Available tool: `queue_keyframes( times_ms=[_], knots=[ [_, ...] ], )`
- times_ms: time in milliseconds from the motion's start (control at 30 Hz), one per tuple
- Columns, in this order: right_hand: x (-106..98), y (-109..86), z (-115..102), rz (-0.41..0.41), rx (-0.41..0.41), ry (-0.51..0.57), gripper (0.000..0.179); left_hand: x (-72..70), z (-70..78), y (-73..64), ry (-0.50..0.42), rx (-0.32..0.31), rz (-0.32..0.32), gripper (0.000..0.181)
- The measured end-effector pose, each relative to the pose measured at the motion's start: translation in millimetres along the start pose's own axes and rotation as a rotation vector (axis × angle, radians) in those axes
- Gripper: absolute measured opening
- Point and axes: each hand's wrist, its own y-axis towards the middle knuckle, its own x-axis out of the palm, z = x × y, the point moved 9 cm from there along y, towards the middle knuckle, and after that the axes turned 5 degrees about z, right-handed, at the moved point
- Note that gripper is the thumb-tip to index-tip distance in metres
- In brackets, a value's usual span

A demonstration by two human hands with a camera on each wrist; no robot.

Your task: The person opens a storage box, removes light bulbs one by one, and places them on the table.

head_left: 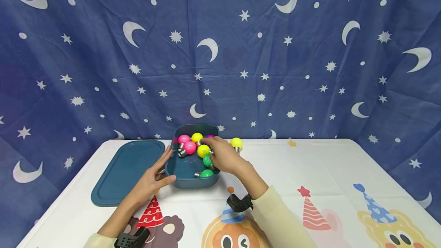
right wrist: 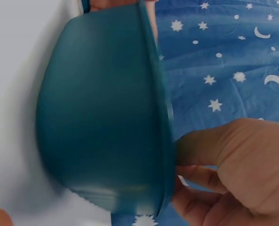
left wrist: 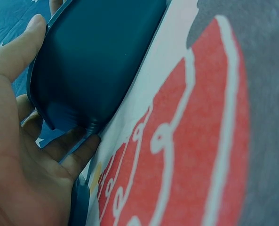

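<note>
A dark teal plastic box stands on the table with several toy light bulbs inside: pink bulbs, yellow bulbs, green bulbs and a partly covered purple bulb. My left hand steadies the box's near left corner, its fairly straight fingers along the left side and its thumb at the front rim. Over the box's right rim reaches my right hand, fingers down among the bulbs. Its fingertips are hidden behind the wall in the right wrist view, so any hold is unclear.
Left of the box lies a flat teal lid. A yellow-green bulb with a silver screw base is outside the box, behind the right hand. The white tablecloth carries cartoon animal prints. Behind the table hangs a blue star-and-moon curtain.
</note>
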Motion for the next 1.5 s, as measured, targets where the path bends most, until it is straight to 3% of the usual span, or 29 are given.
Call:
queue_keyframes(
  times_ms=[267,567,833,1167,1333,1500],
  knots=[
    [3.8,4.6,10.7,0.033,0.007,0.039,0.054,0.1,2.0,1.2,0.008,-0.001,0.001,0.077],
    [5.1,6.5,19.7,0.096,0.022,-0.083,0.05,2.9,2.4,4.1,0.03,-0.005,-0.003,0.078],
    [17.2,13.1,15.0,-0.014,-0.015,-0.184,0.051,2.0,1.4,4.9,0.041,-0.004,0.0,0.078],
    [38.6,25.1,2.1,-0.158,-0.106,-0.013,0.047,2.6,0.6,1.6,0.035,-0.004,-0.007,0.076],
    [43.9,29.8,5.0,-0.199,-0.09,-0.01,0.049,1.6,-0.1,1.6,0.017,0.002,-0.002,0.076],
    [53.8,30.6,7.8,-0.266,-0.077,-0.084,0.05,0.8,-0.6,0.5,-0.009,0.009,-0.003,0.076]
  ],
)
